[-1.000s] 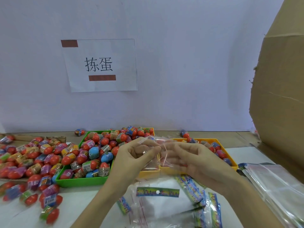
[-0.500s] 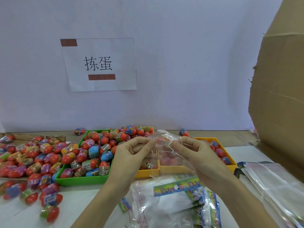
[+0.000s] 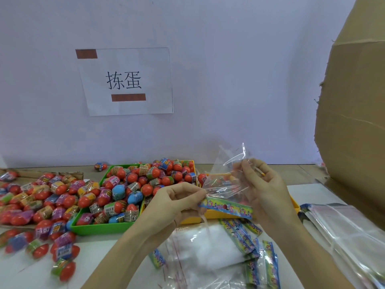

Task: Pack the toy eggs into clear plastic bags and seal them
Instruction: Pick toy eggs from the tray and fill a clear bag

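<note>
- At the left of the frame, loose toy eggs point(image 3: 60, 197) lie heaped on the counter point(image 3: 25, 274); more fill the green tray point(image 3: 100, 228) left of centre. They look hard, smooth and light, likely to roll, so each is best taken round its middle.
- The left hand point(image 3: 166, 205), at lower centre, pinches the left end of the printed header strip point(image 3: 227, 207) of a clear bag point(image 3: 225, 184) between thumb and fingertips.
- The bag, held above the yellow tray point(image 3: 218, 214), appears empty, thin, limp and slippery; it probably needs holding at the stiffer strip or the mouth's edges.
- The right hand point(image 3: 264, 186), right of centre, pinches the bag's upper film, fingers curled.
- A stack of spare bags point(image 3: 343, 232) lies at lower right.
</note>
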Available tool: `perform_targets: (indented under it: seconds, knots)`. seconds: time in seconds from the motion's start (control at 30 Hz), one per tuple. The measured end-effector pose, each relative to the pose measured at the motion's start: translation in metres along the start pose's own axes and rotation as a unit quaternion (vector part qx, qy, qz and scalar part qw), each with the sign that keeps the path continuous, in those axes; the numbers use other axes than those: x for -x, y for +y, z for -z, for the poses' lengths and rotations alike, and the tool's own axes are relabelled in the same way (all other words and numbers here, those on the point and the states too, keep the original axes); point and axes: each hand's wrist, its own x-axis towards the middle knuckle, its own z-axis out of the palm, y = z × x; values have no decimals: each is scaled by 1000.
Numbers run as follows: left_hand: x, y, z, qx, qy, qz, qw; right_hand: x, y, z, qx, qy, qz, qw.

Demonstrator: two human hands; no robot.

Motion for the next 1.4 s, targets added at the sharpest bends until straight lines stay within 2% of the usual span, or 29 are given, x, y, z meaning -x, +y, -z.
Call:
perform_targets:
  seconds: [0.07,0.13,0.23,0.3,0.33,0.4,0.47,0.5,0.53,0.6,0.63,0.7,0.77,0.83,0.9,1.0,1.07,1.27,1.4]
  knots:
    - [1,3,1,-30,9,-16,999,-1,-4,2,6,12,19,1000]
    - [3,9,5,-139,10,-33,990,-4,-12,7,9,47,49,998]
    - [7,15,17,-361,-70,-40,929,-9,-18,19,57,79,104,990]
    - [8,17,16,-442,-129,-41,887,-9,-15,19,99,69,129,984]
    - [9,17,12,-453,-129,-47,881,-8,-13,16,113,62,139,982]
    - [9,13,2,-440,-31,-115,890,-3,-7,9,128,60,167,976]
    - [7,4,-6,-406,85,-235,879,4,-1,-1,183,57,213,958]
    - [7,0,-11,-381,104,-260,881,9,4,-6,221,45,240,944]
    - [8,-3,-17,-349,88,-256,897,14,10,-12,260,22,264,928]
    - [11,-8,-30,-283,-7,-200,938,25,20,-22,333,-47,306,891]
    - [11,-13,-34,-238,-22,-180,954,29,24,-26,356,-88,317,875]
    - [8,-16,-37,-134,24,-159,978,31,29,-28,372,-168,316,857]
    - [5,-11,-34,-71,101,-127,984,31,28,-27,368,-204,310,853]
    - [3,-6,-23,-85,143,-96,981,28,25,-24,346,-178,311,867]
    - [3,-4,-14,-114,140,-83,980,23,21,-21,351,-126,336,865]
    - [4,-2,-8,-197,107,-102,969,17,16,-16,424,-114,382,813]
    - [4,-1,-8,-202,79,-106,970,15,17,-14,461,-121,385,791]
    - [3,-3,-6,-232,46,-119,964,17,17,-14,458,-117,337,814]
    - [1,-6,-3,-246,52,-125,960,16,15,-13,457,-107,349,811]
